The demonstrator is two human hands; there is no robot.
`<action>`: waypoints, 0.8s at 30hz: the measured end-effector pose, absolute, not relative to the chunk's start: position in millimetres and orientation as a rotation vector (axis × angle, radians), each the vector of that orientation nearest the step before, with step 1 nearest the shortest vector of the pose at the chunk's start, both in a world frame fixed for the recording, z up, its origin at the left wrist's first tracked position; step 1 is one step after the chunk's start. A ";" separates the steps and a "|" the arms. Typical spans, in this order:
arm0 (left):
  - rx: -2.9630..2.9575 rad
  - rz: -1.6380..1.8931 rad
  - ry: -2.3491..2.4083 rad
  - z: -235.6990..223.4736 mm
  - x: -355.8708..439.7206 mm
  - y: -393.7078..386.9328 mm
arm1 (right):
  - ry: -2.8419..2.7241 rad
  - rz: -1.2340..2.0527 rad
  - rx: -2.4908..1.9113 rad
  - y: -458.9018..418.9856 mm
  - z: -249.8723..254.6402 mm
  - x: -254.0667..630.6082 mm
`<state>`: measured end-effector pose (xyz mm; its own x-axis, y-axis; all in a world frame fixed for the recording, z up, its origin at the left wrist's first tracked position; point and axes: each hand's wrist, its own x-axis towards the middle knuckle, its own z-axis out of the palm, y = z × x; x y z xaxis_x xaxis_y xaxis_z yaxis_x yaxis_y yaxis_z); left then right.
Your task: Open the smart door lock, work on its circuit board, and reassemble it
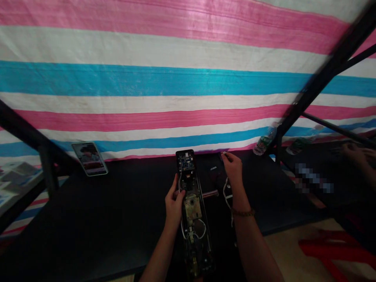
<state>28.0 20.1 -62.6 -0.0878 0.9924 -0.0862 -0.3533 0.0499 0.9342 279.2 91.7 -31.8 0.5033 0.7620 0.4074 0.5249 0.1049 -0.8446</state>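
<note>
The left hand grips the open housing by its side over the worktop; the right hand, nearly closed, pinches a small piece too indistinct to identify. The looped wire could snag if a finger catches it.

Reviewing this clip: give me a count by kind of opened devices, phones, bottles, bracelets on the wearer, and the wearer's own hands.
Opened device: 1
Phone: 1
Bottles, one left of the dark post, one right of it: 2
Bracelet: 1
Own hands, left hand and right hand: 2
Total: 7
</note>
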 end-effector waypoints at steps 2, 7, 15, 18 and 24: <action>0.844 1.384 1.048 -62.6 27.2 20.7 | -1.154 0.268 -1.565 92.2 -27.2 282.5; 0.812 1.403 1.043 -61.8 27.1 22.0 | -1.226 0.366 -1.624 98.6 -30.8 270.8; 0.742 1.431 0.941 -67.7 26.1 12.1 | -1.283 0.514 -1.638 95.3 -46.8 246.6; 0.744 1.428 0.897 -74.6 24.0 13.7 | -1.344 0.412 -1.513 68.2 -41.7 231.1; 0.767 1.436 0.912 -75.4 22.5 15.6 | -1.920 0.352 -1.217 -18.8 -37.8 164.5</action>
<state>22.5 15.6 -75.4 -0.0725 0.9956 -0.0591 -0.4766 0.0175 0.8789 164.5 -18.8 -37.8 -0.1998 0.8501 0.4873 0.6220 0.4943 -0.6073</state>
